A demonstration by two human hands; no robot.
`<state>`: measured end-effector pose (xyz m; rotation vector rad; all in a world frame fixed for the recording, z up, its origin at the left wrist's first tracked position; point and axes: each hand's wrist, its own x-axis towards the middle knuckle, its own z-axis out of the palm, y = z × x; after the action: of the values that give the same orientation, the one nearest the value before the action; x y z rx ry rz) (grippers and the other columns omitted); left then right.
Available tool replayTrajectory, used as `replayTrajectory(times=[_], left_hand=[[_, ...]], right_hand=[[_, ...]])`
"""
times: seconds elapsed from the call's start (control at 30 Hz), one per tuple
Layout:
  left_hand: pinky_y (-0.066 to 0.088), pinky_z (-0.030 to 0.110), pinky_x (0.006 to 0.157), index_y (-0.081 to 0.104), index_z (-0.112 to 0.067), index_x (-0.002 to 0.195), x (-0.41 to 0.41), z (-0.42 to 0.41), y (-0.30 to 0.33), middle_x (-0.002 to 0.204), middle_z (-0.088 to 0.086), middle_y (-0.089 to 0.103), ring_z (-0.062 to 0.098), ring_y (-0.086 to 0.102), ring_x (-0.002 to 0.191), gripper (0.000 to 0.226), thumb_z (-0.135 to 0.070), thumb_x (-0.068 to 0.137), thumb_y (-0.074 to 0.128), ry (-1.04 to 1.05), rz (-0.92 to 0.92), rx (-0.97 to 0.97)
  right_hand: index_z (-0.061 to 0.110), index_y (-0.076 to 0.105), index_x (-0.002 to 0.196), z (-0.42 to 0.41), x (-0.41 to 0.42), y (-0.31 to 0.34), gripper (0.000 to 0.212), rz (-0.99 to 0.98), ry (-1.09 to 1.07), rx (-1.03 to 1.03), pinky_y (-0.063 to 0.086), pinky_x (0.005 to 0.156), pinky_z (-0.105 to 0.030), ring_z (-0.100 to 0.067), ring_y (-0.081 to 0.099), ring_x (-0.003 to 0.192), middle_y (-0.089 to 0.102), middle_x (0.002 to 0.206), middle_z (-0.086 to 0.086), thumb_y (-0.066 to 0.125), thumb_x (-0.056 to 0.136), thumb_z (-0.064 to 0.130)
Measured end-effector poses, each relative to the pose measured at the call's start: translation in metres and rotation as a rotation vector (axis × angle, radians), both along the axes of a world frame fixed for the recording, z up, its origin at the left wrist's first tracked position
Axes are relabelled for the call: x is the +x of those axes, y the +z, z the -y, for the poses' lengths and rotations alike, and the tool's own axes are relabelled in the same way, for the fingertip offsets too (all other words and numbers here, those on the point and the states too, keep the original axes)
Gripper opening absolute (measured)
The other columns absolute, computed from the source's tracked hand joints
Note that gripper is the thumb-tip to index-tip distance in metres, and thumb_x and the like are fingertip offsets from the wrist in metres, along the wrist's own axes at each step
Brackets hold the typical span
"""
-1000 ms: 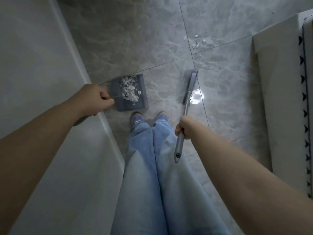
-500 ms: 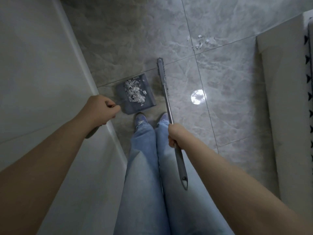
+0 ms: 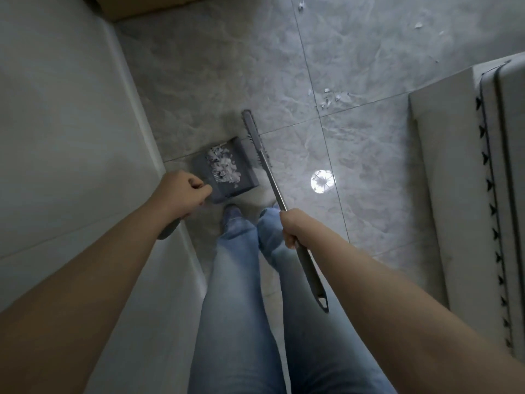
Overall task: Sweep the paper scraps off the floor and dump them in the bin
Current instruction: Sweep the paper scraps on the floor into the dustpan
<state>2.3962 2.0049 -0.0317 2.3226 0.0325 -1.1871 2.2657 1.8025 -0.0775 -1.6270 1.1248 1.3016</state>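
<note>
A grey dustpan hangs just above the grey tiled floor by my feet, with a heap of white paper scraps in it. My left hand is closed around its handle. My right hand grips the metal handle of a grey broom, whose head rests right beside the dustpan's right side. A small cluster of loose scraps lies on the floor further ahead, with a few more scraps near the top. No bin is in view.
A pale wall with a skirting board runs along the left. A white piece of furniture with a dark zigzag trim stands on the right. A cardboard box edge shows at the top left. A lamp reflection glints on the tile.
The broom swung from the right of my feet to the left, its head now beside the dustpan. The view tilted, showing more floor ahead.
</note>
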Motion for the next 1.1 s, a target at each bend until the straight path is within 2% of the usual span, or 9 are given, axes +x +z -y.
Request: replayTrajectory(times=[0.1,0.17,0.23,0.37,0.53,0.63,0.8,0.9,1.1], left_hand=[[0.035,0.02,0.032,0.061,0.015,0.069,0.012,0.012,0.002,0.031,-0.002,0.043,0.012,0.043,0.028,0.033,-0.013,0.086,0.059,0.021,0.008,0.014],[0.033,0.019,0.032,0.061,0.013,0.069,0.022,0.023,0.003,0.032,-0.002,0.044,0.011,0.041,0.026,0.031,-0.013,0.087,0.059,0.023,0.002,0.017],[0.033,0.019,0.033,0.063,0.005,0.07,0.033,0.044,0.004,0.043,0.006,0.046,0.011,0.041,0.026,0.025,-0.012,0.087,0.058,0.004,0.0,0.006],[0.035,0.02,0.039,0.061,-0.004,0.07,0.055,0.094,0.005,0.047,0.009,0.042,0.015,0.041,0.03,0.019,-0.013,0.087,0.058,-0.031,0.022,0.008],[0.029,0.018,0.031,0.059,0.007,0.068,0.084,0.17,0.004,0.035,-0.001,0.038,0.008,0.035,0.025,0.026,-0.011,0.087,0.057,-0.088,0.006,0.017],[0.028,0.018,0.03,0.059,0.015,0.07,0.102,0.211,0.004,0.046,0.011,0.039,0.008,0.035,0.023,0.03,-0.01,0.088,0.056,-0.089,0.002,0.015],[0.027,0.015,0.027,0.064,0.011,0.072,0.128,0.285,-0.004,0.025,-0.003,0.035,0.008,0.037,0.019,0.028,-0.012,0.087,0.057,-0.039,0.024,0.044],[0.03,0.014,0.027,0.067,0.008,0.074,0.143,0.324,-0.004,0.027,-0.001,0.039,0.009,0.039,0.02,0.027,-0.015,0.083,0.057,-0.02,0.033,0.061],[0.034,0.018,0.036,0.066,0.007,0.072,0.168,0.389,-0.018,0.026,-0.003,0.037,0.009,0.038,0.021,0.032,-0.02,0.086,0.057,-0.092,0.056,0.072]], right_hand=[[0.018,0.035,0.065,0.021,0.01,0.004,0.035,-0.02,-0.182,0.006,0.041,0.044,-0.026,-0.018,0.042,0.052,0.043,0.063,-0.005,0.031,0.1,0.017],[0.017,0.035,0.064,0.039,0.018,0.004,0.036,-0.044,-0.324,0.039,0.036,0.036,-0.023,-0.015,0.042,0.042,0.044,0.05,-0.004,0.033,0.099,0.018],[0.016,0.035,0.058,0.061,0.025,-0.001,0.039,-0.081,-0.555,0.036,0.026,0.033,-0.017,-0.012,0.033,0.027,0.035,0.034,-0.001,0.038,0.097,0.018],[0.019,0.032,0.059,0.108,0.04,-0.008,0.035,-0.076,-0.831,0.011,0.021,0.034,-0.011,-0.01,0.024,0.026,0.027,0.044,0.002,0.042,0.092,0.025],[0.018,0.031,0.062,0.192,0.055,-0.006,0.033,-0.051,-0.84,0.026,0.018,0.037,-0.009,-0.01,0.02,0.031,0.024,0.047,0.001,0.039,0.094,0.023],[0.017,0.034,0.065,0.242,0.066,-0.006,0.03,-0.017,-0.824,-0.01,0.022,0.036,-0.008,-0.009,0.022,0.026,0.027,0.045,0.001,0.034,0.094,0.021],[0.015,0.036,0.069,0.338,0.092,-0.015,0.027,-0.019,-0.774,-0.131,0.027,0.033,-0.01,-0.011,0.025,0.026,0.031,0.05,-0.002,0.031,0.094,0.021],[0.013,0.038,0.07,0.387,0.11,-0.02,0.024,-0.028,-0.747,-0.192,0.029,0.033,-0.011,-0.013,0.026,0.037,0.033,0.053,-0.003,0.03,0.092,0.018],[0.009,0.042,0.073,0.455,0.149,-0.045,0.024,-0.071,-0.627,-0.29,0.033,0.034,-0.011,-0.014,0.029,0.039,0.036,0.052,-0.007,0.027,0.093,0.009]])
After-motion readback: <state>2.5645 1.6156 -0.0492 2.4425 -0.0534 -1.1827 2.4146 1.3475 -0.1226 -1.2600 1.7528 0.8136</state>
